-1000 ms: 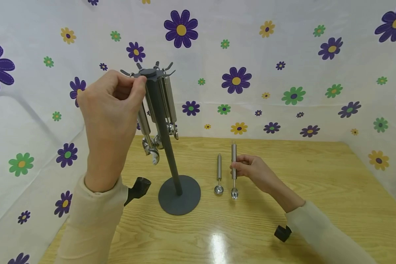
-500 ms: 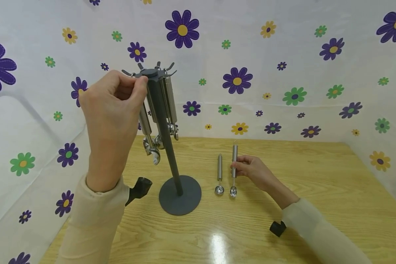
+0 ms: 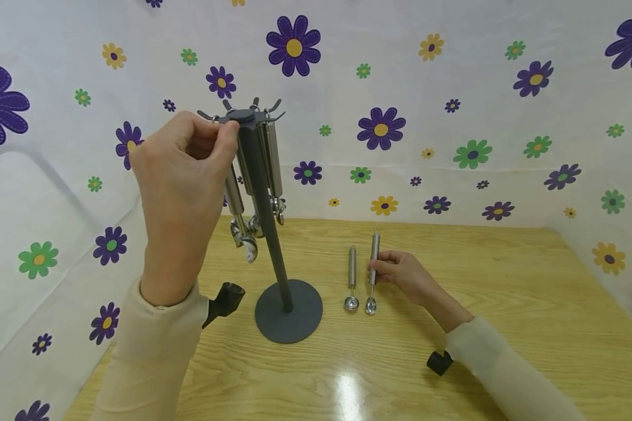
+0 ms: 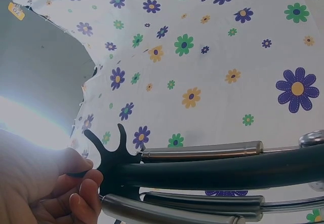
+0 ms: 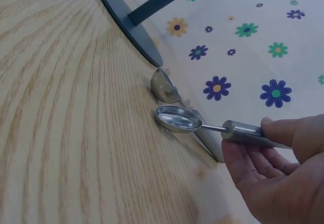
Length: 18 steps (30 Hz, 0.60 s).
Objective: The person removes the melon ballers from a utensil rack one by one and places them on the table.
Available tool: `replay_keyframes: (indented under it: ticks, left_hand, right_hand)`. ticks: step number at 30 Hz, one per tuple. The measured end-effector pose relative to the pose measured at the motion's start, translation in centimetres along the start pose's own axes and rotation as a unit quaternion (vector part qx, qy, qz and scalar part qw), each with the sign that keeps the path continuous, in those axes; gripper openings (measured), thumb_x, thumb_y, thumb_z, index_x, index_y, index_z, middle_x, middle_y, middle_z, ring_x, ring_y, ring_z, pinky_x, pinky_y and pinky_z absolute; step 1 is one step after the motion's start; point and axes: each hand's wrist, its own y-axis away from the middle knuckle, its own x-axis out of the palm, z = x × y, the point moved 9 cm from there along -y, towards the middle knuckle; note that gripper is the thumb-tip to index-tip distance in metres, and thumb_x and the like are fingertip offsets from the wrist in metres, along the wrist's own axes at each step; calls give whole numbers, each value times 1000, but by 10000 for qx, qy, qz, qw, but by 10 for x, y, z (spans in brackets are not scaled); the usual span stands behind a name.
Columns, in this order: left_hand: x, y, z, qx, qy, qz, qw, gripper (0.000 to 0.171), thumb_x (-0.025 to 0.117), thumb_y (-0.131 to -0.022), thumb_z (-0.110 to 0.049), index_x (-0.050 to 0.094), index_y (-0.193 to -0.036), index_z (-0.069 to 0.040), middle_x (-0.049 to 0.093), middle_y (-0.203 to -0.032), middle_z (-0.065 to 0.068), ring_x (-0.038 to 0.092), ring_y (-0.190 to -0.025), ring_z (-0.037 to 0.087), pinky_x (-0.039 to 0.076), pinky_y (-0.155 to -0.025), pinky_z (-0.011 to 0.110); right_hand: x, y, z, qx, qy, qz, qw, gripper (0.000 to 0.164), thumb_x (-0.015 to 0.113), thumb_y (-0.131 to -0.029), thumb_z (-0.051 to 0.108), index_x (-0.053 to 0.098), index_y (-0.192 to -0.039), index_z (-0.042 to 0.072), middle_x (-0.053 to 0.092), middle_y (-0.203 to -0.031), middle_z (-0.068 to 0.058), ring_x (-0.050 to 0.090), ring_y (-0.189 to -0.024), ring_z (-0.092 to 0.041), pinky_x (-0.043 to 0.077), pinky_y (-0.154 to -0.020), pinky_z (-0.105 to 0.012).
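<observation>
In the head view my left hand (image 3: 181,172) is raised at the left, its thumb and fingers pinching the hooked top of a dark grey utensil stand (image 3: 270,228). Several steel scoops with tube handles hang from its hooks; a steel handle (image 4: 167,211) hangs right by my left fingers. My right hand (image 3: 404,276) holds a melon baller (image 3: 374,248) by its steel handle, oval bowl (image 5: 178,118) downward, close over the table. Beside it to the left, a second melon baller (image 3: 352,269) with a round bowl (image 5: 165,87) lies on the wood.
The stand's round base (image 3: 289,327) rests on the wooden table (image 3: 505,280), left of both melon ballers. A white cloth (image 3: 326,105) with printed flowers rises behind and at both sides. Black wrist cameras (image 3: 439,362) sit at both cuffs.
The held melon baller's bowl end has swung slightly left, toward the one lying on the table. My right forearm has shifted a little left. The left hand keeps its pinch on the stand.
</observation>
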Motion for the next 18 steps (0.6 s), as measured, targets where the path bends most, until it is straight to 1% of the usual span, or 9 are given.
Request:
replay_keyframes:
  ticks: [6,10,14,18]
  left_hand:
    - [1,0,1,-21,-48,6,10000,26,68,-101,-22,75,-103,3,74,-90,10,62,-73,9,48,-68,19]
    - [1,0,0,-23,-31,-8,10000,26,67,-102,-22,75,-103,3,74,-90,9,62,-73,10,48,-67,19]
    - [1,0,0,-34,-16,4,10000,26,67,-102,-22,74,-103,3,73,-90,10,61,-73,10,48,-67,19]
    - [1,0,1,-52,9,20,10000,26,67,-102,-22,74,-104,3,72,-89,10,61,-73,11,48,-67,19]
  right_hand:
    - [-1,-2,-3,48,6,-65,10000,36,57,-107,8,51,-130,-18,67,-112,-13,67,-96,-16,57,-94,-35]
    - [-3,-4,-6,55,196,-128,9997,35,59,-106,10,54,-129,-16,68,-112,-14,67,-96,-16,57,-94,-36]
    - [-7,-7,-10,73,491,-259,9984,32,61,-106,12,59,-126,-12,68,-108,-13,66,-93,-17,59,-87,-32]
    - [-9,-10,-13,110,748,-405,9963,30,63,-105,15,63,-122,-10,68,-96,-8,63,-84,-17,57,-75,-27]
